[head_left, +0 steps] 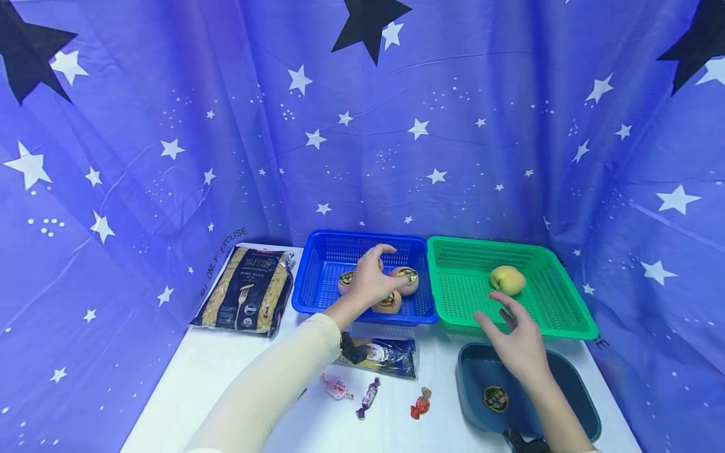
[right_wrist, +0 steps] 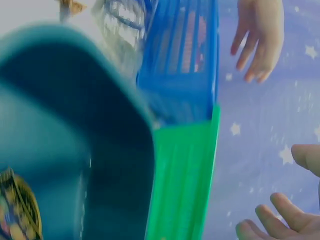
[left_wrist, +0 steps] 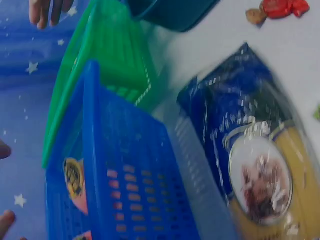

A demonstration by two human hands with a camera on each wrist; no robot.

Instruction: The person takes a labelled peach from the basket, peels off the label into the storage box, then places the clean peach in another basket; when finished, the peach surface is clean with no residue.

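My left hand (head_left: 370, 277) hovers over the blue basket (head_left: 308, 302), thumb and fingers apart with nothing between them. Under it lie several round pinkish fruits (head_left: 409, 286) with black-and-gold labels; the thumb overlaps the right one in the head view. My right hand (head_left: 518, 343) is above the dark teal square pan (head_left: 467, 390), near the front rim of the green basket (head_left: 453, 296). Its fingers are spread and hold nothing. Just beyond its fingertips, a yellow apple-like fruit (head_left: 506, 280) sits in the green basket.
A bag of penne pasta (head_left: 246, 289) lies at the left. In front of the blue basket is a dark blue pasta packet (head_left: 391, 357). Nearer are wrapped candies, pink (head_left: 337, 386), purple (head_left: 369, 397) and red (head_left: 421, 404). The pan's black handle (head_left: 523, 442) points toward me; a star-patterned curtain (head_left: 368, 138) hangs behind.
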